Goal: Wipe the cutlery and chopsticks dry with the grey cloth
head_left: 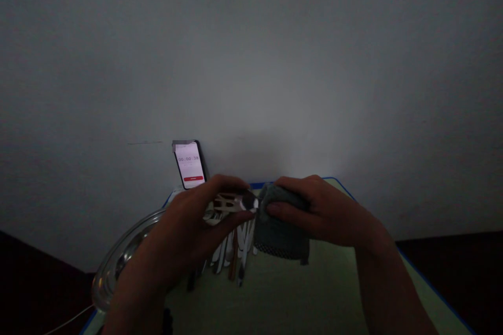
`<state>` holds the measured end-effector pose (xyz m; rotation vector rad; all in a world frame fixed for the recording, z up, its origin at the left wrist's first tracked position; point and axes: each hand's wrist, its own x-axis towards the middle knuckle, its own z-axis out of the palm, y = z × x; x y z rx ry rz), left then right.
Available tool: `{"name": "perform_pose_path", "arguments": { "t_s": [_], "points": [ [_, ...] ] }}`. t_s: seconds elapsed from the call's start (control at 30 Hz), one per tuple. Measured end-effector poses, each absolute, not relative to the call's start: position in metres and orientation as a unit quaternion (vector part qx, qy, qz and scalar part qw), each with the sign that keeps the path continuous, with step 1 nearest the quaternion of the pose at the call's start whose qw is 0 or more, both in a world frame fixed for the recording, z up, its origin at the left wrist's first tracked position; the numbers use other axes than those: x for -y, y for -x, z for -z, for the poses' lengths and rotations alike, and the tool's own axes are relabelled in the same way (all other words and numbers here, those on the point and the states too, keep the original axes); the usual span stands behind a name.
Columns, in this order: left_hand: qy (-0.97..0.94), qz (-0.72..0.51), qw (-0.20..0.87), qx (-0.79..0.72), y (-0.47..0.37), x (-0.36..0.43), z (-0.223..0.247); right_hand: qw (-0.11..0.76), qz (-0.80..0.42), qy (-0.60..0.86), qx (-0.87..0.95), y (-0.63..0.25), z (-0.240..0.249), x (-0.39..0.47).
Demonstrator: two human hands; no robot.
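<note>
Between the thumb and fingers of my left hand is a shiny metal spoon, its rounded end showing at the fingertips. My right hand is closed on a grey-green cloth that hangs down with a patterned lower edge. The cloth is wrapped against the right side of the spoon and hides the rest of it. Just left of the rounded end, fork tines show in the gap of my left hand; whether they lie behind it is hard to tell. Below, a pile of cutlery lies on the table.
A round metal bowl stands at the left, partly covered by my left forearm. Against the wall leans a phone with a running timer. The pale green table has a blue edge and meets the grey wall.
</note>
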<state>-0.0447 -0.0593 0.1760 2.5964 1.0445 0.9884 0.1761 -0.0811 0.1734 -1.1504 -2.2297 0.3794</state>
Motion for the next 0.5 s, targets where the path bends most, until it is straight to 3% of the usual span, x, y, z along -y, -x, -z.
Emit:
{"name": "perform_pose_path", "arguments": {
  "t_s": [0.23,0.5],
  "points": [
    [-0.857,-0.351,0.04,-0.375,0.054,0.059,-0.181,0.312,-0.175,0.438,0.825,-0.183,-0.181,0.09],
    [-0.857,-0.347,0.068,-0.375,0.039,0.069,-0.186,0.301,-0.101,0.446,0.837,-0.171,-0.181,0.093]
  ]
}}
